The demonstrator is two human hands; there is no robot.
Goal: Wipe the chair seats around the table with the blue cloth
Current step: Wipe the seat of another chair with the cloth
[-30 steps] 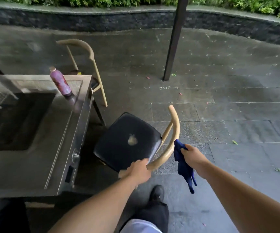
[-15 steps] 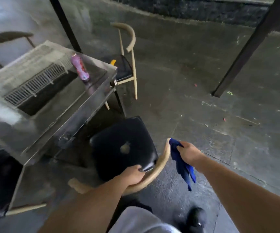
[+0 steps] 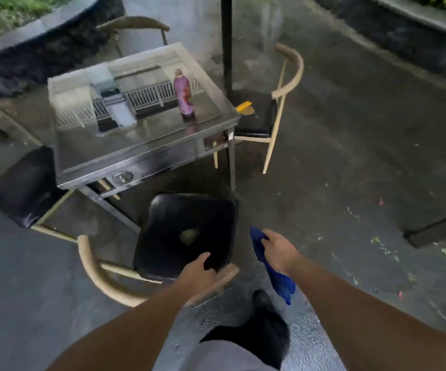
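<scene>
Just in front of me stands a chair with a black seat [image 3: 189, 231] that has a pale smudge in its middle. My left hand [image 3: 200, 271] grips the right end of its curved wooden backrest [image 3: 96, 274]. Beside the seat's right edge, my right hand [image 3: 278, 249] holds the blue cloth [image 3: 275, 274], which hangs down off the seat. A second black seat [image 3: 256, 116] at the table's right bears a yellow leaf. A third black seat [image 3: 21, 186] is at the left. A fourth chair's backrest [image 3: 133, 24] shows behind the table.
The metal grill table [image 3: 141, 145] stands in the middle with a pink bottle [image 3: 184, 93] on it. A black post [image 3: 227, 41] rises behind the table's right corner. Wet stone paving surrounds everything, and a low dark wall runs along the back. My leg and shoe [image 3: 259, 341] are below.
My view has swung round behind the near chair, so the table is now straight ahead. The left hand stays on the backrest, and the right hand keeps the cloth beside the seat.
</scene>
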